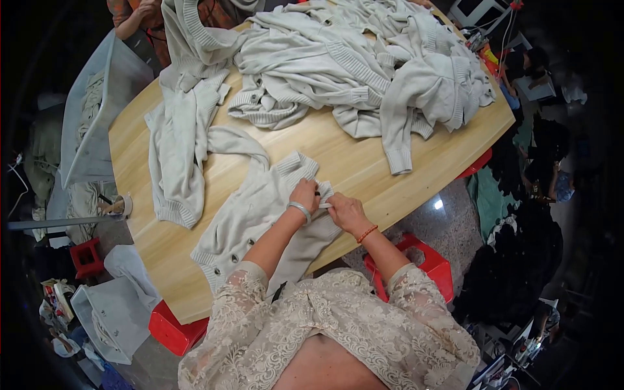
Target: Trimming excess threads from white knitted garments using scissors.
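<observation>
A light grey knitted cardigan (237, 214) lies at the near edge of the wooden table, its dark buttons showing along the lower left. My left hand (304, 196), with a pale band at the wrist, is closed on the knit near the upper right of the garment. Close beside it my right hand (349, 214), wearing a red bead bracelet, pinches a light edge of the same cardigan. The edge runs between the two hands. A small dark spot shows by my left fingers; I cannot tell whether it is a button or a ring.
A large heap of similar knitwear (305, 65) covers the far side of the wooden table (455, 153). Another garment (179, 156) lies at the left. Red stools (432, 266) stand by the near edge. White bins (97, 110) line the left. A person (133, 16) is at the far left.
</observation>
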Motion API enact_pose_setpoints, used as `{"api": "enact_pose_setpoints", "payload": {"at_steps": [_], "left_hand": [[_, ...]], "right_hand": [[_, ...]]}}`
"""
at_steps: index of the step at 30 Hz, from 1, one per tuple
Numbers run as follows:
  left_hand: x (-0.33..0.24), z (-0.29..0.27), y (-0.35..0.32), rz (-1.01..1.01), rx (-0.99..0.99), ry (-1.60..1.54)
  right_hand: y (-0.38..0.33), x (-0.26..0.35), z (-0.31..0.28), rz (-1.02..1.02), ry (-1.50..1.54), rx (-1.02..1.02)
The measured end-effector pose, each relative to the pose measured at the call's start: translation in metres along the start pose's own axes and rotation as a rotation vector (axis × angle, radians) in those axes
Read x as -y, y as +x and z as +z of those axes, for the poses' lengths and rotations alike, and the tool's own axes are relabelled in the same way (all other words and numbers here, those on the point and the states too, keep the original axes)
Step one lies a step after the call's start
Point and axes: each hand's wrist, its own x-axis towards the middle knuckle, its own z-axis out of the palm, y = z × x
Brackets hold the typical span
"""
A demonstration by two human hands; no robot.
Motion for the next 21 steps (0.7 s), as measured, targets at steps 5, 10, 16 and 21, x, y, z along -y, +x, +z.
{"api": "enact_pose_setpoints", "payload": {"at_steps": [5, 10, 16, 21], "left_hand": [[0.003, 0.000, 0.007, -0.066, 0.088, -0.267], [0.010, -0.003, 0.000, -0.318, 0.225, -0.831], [0.007, -0.018, -0.005, -0.316, 0.257, -0.941], [0.005, -0.040, -0.027, -0.004, 0.411, -0.901]], "right_hand": [[-0.003, -0.001, 0.007, 0.018, 0.095, -0.053], [0.000, 0.009, 0.002, 0.049, 0.151, -0.050], [-0.002, 0.017, -0.002, 0.000, 0.148, -0.129], [0.000, 0.006, 0.004, -0.039, 0.160, -0.023]]}}
